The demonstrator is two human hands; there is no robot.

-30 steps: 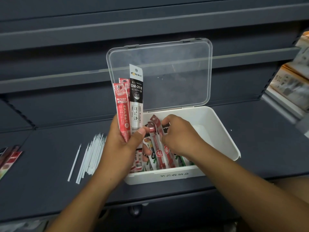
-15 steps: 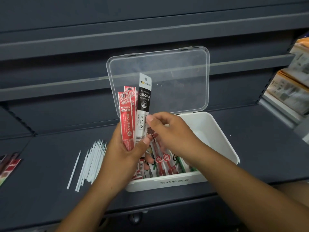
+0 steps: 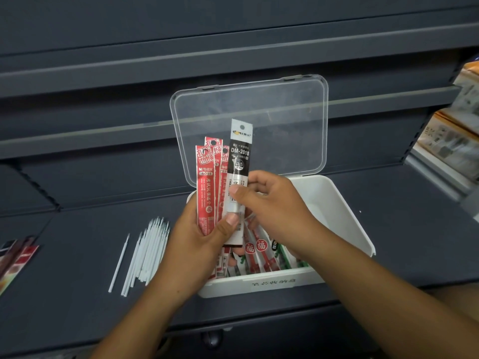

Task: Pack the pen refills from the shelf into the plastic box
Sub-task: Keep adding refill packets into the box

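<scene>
Two forearms reach in from the bottom edge over a dark shelf [image 3: 77, 294]. Nearest, a white plastic box [image 3: 344, 224] sits on the shelf. Packets inside [image 3: 259, 255] lie lengthwise, front to back. Above its left half, the left hand [image 3: 197, 244] grips a fan of pen refill packets, thumb across them. The red packets [image 3: 206, 193] and the black packet [image 3: 239, 161] stand nearly upright, long axes vertical, hang-hole ends up. The right hand [image 3: 274, 211] pinches the black packet at mid-length between thumb and curled fingers. Left of the box, loose white refills [image 3: 147, 255] lie side by side, pointing away. Behind the hands, the clear lid [image 3: 272, 120] stands open against the shelving.
</scene>
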